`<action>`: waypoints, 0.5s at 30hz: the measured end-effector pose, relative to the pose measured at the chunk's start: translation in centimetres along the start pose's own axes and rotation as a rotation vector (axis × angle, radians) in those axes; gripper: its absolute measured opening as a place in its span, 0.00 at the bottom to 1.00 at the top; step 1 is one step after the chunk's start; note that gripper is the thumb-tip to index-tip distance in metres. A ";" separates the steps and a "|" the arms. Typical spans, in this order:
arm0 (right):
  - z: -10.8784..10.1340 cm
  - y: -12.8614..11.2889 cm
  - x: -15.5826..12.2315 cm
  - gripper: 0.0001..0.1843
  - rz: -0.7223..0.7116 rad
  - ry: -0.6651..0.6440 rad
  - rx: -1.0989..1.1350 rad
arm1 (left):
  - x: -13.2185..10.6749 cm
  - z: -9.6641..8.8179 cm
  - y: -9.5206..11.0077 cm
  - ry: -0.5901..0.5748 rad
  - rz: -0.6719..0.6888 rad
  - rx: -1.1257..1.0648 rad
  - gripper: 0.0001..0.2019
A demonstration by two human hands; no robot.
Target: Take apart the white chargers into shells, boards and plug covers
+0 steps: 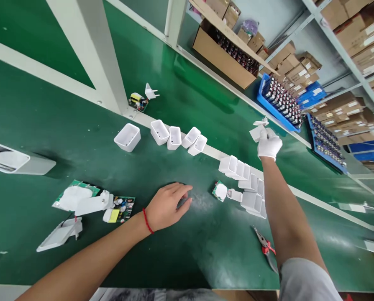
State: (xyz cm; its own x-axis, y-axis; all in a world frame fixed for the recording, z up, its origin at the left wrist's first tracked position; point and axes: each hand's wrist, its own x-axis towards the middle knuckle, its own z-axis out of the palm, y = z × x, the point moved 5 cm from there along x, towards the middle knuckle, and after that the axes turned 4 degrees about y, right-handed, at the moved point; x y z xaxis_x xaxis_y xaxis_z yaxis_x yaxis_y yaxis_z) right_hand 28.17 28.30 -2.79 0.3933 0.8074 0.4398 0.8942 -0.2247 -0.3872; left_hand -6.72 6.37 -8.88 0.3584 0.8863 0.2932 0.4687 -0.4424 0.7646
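My left hand (166, 205), bare with a red cord at the wrist, is low over the green bench, thumb and fingers apart and nothing between them. Far off to the right, my right hand (269, 144) in a white glove has its fingers closed on a white plastic part (256, 133); the fingers hide some of it. A small circuit board (220, 190) with a white pad and a white plastic piece lies between my hands. Beside it stand white plastic housings (252, 200) in a stacked row. More open white housings (127, 137) stand to the upper left of them.
Red-handled pliers (265, 246) lie near my right forearm. At left are circuit boards (124, 208), a white cover (60, 234) and a larger white casing (20, 161). A white post (96, 54) rises from the bench. Blue trays (279, 104) of parts and a carton (221, 54) stand beyond.
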 end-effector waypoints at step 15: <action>-8.2 -4.3 -7.9 0.28 -0.010 -0.239 -0.037 | -0.2 0.8 -0.5 -0.017 -0.055 -0.028 0.11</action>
State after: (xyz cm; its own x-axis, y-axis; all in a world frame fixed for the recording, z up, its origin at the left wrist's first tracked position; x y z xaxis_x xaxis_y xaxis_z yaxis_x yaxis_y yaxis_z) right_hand 22.95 18.42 2.01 0.3268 0.9147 0.2377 0.9067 -0.2326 -0.3518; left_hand -6.39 6.25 -9.76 0.3467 0.9067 0.2401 0.4655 -0.3885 0.7952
